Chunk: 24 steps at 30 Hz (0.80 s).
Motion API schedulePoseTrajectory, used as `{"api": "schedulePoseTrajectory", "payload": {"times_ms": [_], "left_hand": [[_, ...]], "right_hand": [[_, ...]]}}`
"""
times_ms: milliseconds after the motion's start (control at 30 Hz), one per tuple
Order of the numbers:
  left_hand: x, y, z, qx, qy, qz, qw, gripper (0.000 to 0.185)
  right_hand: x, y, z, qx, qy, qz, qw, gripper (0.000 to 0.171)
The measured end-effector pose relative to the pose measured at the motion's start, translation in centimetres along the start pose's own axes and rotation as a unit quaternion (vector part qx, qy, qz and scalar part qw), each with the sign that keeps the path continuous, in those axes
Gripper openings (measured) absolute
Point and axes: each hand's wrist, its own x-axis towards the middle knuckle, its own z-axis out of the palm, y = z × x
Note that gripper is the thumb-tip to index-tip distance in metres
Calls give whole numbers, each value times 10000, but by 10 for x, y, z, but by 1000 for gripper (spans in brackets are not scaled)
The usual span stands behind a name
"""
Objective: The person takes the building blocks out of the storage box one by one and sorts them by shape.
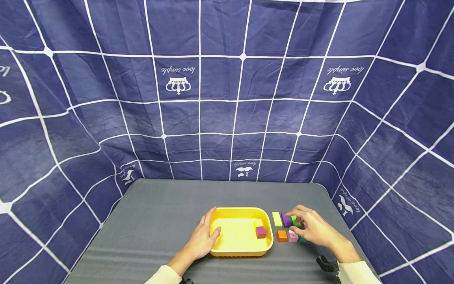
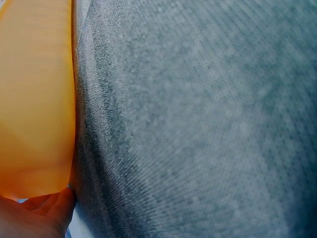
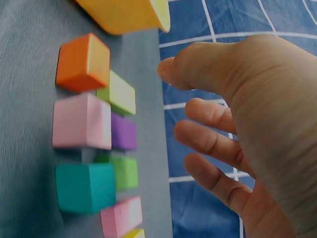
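A yellow plastic tray (image 1: 234,251) stands on the grey cloth. My left hand (image 1: 203,238) grips its left wall, thumb over the inside and fingers along the outside. Inside the tray, toward the right, lie a purple-magenta cube (image 1: 260,232) and a pale yellow block (image 1: 258,223). Over the blocks to the right hovers my right hand (image 1: 313,227), fingers loosely bent with nothing between them. Beneath or beside it are orange (image 3: 81,62), light pink (image 3: 81,121) and teal (image 3: 84,187) blocks. Behind these sit lime (image 3: 122,94), purple (image 3: 124,132), green (image 3: 125,172) and pink (image 3: 122,216) blocks.
A yellow block (image 3: 135,233) shows partly at the bottom of the right wrist view. Grey cloth (image 1: 159,213) covers the table. Blue curtains with white lines (image 1: 220,118) hang at the back and both sides.
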Motion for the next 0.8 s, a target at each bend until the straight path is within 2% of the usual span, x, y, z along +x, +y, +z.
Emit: {"api": "schedulePoseTrajectory", "payload": {"times_ms": [233,467,800], "left_hand": [[1,0,1,53,50,66,10000,77],[-1,-1,0,49,28,-9,10000,78],[0,-1,-1,17,-19,8,10000,79]], "right_hand": [[22,-21,6,-174,-515,183,9984,37],[45,-40,18,-318,-988,244,9943,38],[69,-59,30,-1041,-1337,-199,9853,36]]}}
